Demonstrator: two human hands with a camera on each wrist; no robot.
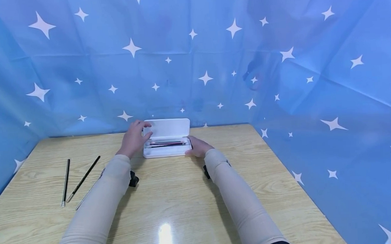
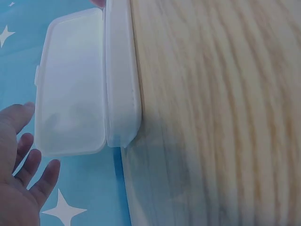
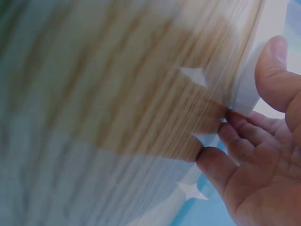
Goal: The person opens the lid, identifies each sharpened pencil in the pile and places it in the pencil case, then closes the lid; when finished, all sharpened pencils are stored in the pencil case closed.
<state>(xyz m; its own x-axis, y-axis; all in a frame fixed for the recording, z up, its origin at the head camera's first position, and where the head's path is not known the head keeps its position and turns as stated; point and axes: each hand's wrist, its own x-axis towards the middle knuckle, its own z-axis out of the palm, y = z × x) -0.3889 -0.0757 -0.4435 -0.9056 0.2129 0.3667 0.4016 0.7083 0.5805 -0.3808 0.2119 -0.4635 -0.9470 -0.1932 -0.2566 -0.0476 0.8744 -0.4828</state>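
A white pencil case point(image 1: 167, 154) sits at the far side of the table, its lid point(image 1: 169, 127) raised against the backdrop. Several dark pencils point(image 1: 165, 144) lie lengthwise inside the base. My left hand point(image 1: 134, 138) is at the case's left side, fingers spread and slightly bent beside the lid's edge. In the left wrist view, those fingertips point(image 2: 27, 107) come right up to the lid's outer edge. My right hand point(image 1: 199, 147) holds the right end of the base, thumb toward the front and fingers around the end. The right wrist view shows its thumb point(image 3: 278, 52) along the white wall.
Two dark pencils, one nearly straight point(image 1: 66, 182) and one slanted point(image 1: 84, 179), lie on the table's left. A thin third stick point(image 1: 84, 199) is partly covered by my left sleeve point(image 1: 100, 199). A blue starry cloth point(image 1: 180, 64) hangs behind the wooden table point(image 1: 185, 195).
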